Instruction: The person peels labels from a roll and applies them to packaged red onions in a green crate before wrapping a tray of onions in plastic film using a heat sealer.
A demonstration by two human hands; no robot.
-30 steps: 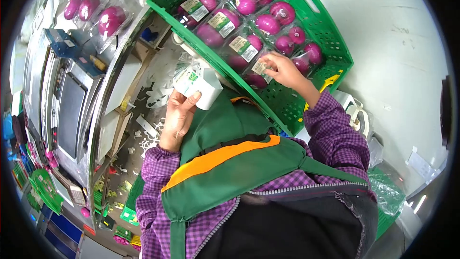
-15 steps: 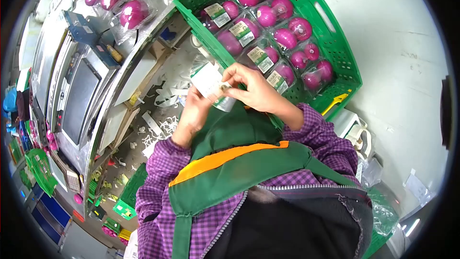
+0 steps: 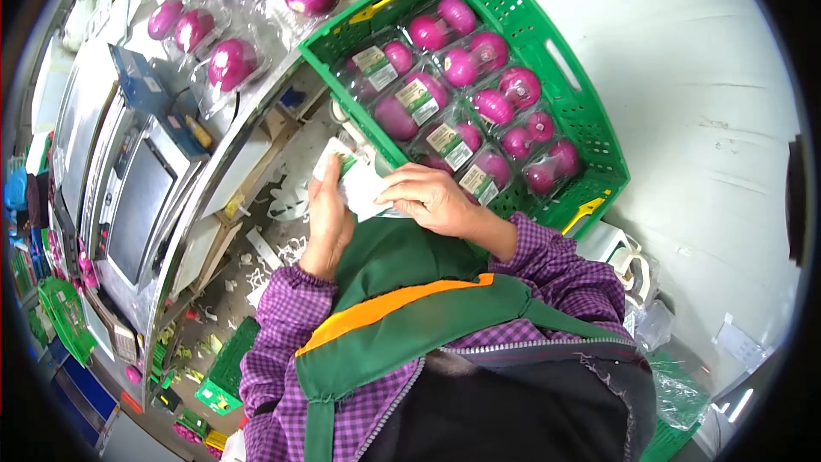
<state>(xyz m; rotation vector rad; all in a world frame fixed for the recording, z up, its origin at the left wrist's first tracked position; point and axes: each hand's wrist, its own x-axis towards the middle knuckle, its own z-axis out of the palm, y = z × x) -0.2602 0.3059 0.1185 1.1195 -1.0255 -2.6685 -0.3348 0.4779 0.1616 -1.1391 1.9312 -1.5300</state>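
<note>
Between my hands, in front of the green apron, are white-and-green labels point(image 3: 363, 190), their white face turned up. My left hand point(image 3: 327, 221) grips their left side, thumb along the edge. At the right edge my right hand point(image 3: 434, 198) pinches the white surface, its fingers bent together. Just beyond my right hand stands a green crate point(image 3: 603, 141) with clear packs of red onions point(image 3: 494, 107) in rows. Several packs nearest me carry a similar white-and-green label point(image 3: 416, 101).
On the metal bench at left lie wrapped red onions point(image 3: 231, 64), next to a device with a dark flat panel point(image 3: 137, 197). White paper scraps point(image 3: 256, 269) litter the floor below the bench edge. A pale wall point(image 3: 701, 120) rises at right.
My left hand has come upright at the labels' left side, and the white face has tilted and creased. My right hand has moved slightly down and left with them. The view has shifted a little.
</note>
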